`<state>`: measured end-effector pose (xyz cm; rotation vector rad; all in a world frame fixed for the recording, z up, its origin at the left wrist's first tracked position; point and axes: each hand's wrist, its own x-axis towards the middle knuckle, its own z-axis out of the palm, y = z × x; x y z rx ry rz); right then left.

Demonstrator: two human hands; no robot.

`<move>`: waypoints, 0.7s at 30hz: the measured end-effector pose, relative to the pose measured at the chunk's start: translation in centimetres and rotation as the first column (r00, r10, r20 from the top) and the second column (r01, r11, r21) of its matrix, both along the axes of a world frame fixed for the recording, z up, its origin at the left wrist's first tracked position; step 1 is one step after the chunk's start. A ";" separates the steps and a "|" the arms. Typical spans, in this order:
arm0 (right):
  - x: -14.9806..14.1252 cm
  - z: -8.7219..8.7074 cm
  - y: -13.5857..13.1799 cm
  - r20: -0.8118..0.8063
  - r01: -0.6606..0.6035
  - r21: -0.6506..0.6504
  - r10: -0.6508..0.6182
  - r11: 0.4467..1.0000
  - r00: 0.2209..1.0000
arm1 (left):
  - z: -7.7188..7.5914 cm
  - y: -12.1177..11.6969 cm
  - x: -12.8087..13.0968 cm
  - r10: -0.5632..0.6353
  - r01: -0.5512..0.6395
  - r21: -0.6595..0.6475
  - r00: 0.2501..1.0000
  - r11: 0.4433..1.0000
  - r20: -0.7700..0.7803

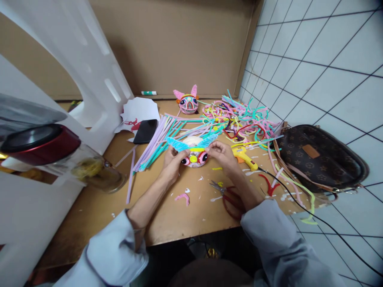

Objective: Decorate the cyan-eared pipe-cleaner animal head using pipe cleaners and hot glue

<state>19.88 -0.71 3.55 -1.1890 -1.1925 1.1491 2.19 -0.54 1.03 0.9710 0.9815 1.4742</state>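
Note:
Between my two hands is a pipe-cleaner animal head (196, 162) with blue ears, a yellow band across its brow, pink-rimmed dark eyes and a yellow nose. My left hand (172, 162) is closed on its left side, thumb by the base of the ear. On the other side my right hand (220, 154) pinches at the head's edge, near the end of the yellow band; its fingertips partly cover that spot. Red-handled scissors (231, 199) lie under my right forearm. A yellow glue gun (245, 158) rests just right of my right hand.
A similar head with pink ears (188, 103) stands at the back. Bundled pipe cleaners (158, 137) and a tangled heap (245, 119) lie behind my hands. A phone (145, 131) and a glass jar (101, 171) are left; a brown handbag (323, 155) and the black cord (293, 195) are right.

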 end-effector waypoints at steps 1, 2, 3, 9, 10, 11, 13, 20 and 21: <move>0.1 0.1 -0.1 0.004 -0.012 -0.002 0.012 1.000 1.000 | 0.1 0.0 0.0 -0.002 0.002 0.001 1.000 1.000 0.005; 0.1 0.2 -0.1 0.010 -0.021 -0.006 0.021 1.000 1.000 | 0.1 0.0 0.0 -0.001 0.001 0.001 1.000 1.000 0.010; 0.1 0.2 -0.2 0.016 -0.022 -0.012 0.022 1.000 1.000 | 0.2 0.0 0.0 0.002 -0.002 0.000 1.000 1.000 0.015; -0.2 0.0 -0.3 -0.001 0.035 -0.053 -0.035 0.998 0.999 | 0.4 -0.1 0.1 -0.007 0.008 -0.030 1.000 1.000 0.017; -0.2 0.0 -0.2 -0.015 0.036 -0.063 -0.037 0.997 0.999 | 0.4 -0.1 0.1 -0.012 0.013 -0.031 1.000 0.999 0.020; -0.2 -0.1 -0.2 -0.032 0.032 -0.075 -0.034 0.997 0.999 | 0.3 0.0 0.1 -0.019 0.020 -0.031 1.000 0.999 0.025; -0.2 -0.2 -0.2 -0.072 0.021 -0.098 -0.029 0.995 0.997 | 0.2 0.0 0.1 -0.036 0.037 -0.025 0.999 0.999 0.036; -0.4 -0.6 -0.2 -0.172 0.011 -0.146 -0.036 0.989 0.984 | 0.3 0.0 0.3 -0.052 0.052 -0.012 0.999 0.999 0.014; -0.5 -0.6 -0.2 -0.179 0.006 -0.153 -0.033 0.988 0.983 | 0.3 0.0 0.3 -0.047 0.048 -0.018 0.999 0.999 0.016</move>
